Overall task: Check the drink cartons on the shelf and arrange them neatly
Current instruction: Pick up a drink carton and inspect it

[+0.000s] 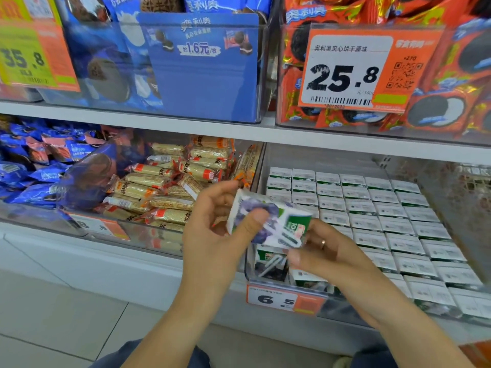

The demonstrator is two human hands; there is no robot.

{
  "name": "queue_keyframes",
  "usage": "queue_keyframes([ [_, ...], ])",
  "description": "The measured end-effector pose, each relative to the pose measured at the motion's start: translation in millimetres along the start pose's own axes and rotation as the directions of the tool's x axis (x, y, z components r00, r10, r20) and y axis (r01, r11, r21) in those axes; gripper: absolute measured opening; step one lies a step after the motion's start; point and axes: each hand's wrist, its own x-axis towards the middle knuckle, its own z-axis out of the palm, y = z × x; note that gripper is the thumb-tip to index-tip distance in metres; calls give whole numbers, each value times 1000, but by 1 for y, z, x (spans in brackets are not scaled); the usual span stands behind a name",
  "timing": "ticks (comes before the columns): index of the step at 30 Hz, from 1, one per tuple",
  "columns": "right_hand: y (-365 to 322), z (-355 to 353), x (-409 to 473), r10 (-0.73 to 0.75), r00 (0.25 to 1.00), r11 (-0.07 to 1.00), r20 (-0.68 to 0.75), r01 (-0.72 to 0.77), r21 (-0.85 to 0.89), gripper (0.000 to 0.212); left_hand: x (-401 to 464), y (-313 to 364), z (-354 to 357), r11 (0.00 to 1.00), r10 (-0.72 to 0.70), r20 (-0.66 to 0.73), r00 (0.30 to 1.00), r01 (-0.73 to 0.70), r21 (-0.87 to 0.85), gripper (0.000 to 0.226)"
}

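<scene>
Both hands grip one carton: left hand on its left end, right hand on its right. Long axis runs left-right, tilted. Open slot in bin lies directly below.

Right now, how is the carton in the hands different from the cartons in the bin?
The held carton is lifted and tilted, its blueberry face showing; the binned cartons stand upright in rows, showing only tops. The left hand and right hand grip it; nothing touches those in the rows. Both look white and green.

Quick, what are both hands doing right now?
Left hand: grips the drink carton, thumb on its front.
Right hand: pinches the same carton's lower end.
</scene>
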Motion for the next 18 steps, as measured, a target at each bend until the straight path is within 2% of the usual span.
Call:
queue_keyframes([
  [4,-2,3,-1,-95,993,995,-77,93,-28,31,4,1,-4,990,-137,33,990,138,-18,42],
  [6,-5,3,0,-92,988,994,-124,98,41,27,4,3,-5,983,-166,142,976,175,-52,43],
  [8,-6,0,1,-38,982,982,-185,72,176,36,3,3,-4,977,-161,266,950,192,-93,48],
  [11,-8,-5,2,12,973,962,-229,51,267,42,0,2,-2,988,-104,300,948,134,-80,54],
  [14,-8,-9,1,35,974,952,-225,36,303,53,-2,2,0,997,-60,294,954,42,67,56],
  [15,-8,-10,1,34,976,953,-214,33,303,51,-4,2,1,990,-35,295,955,-7,137,58],
  [18,-9,-11,-1,-14,983,942,-184,74,327,21,-9,2,1,942,71,316,946,-168,291,61],
])
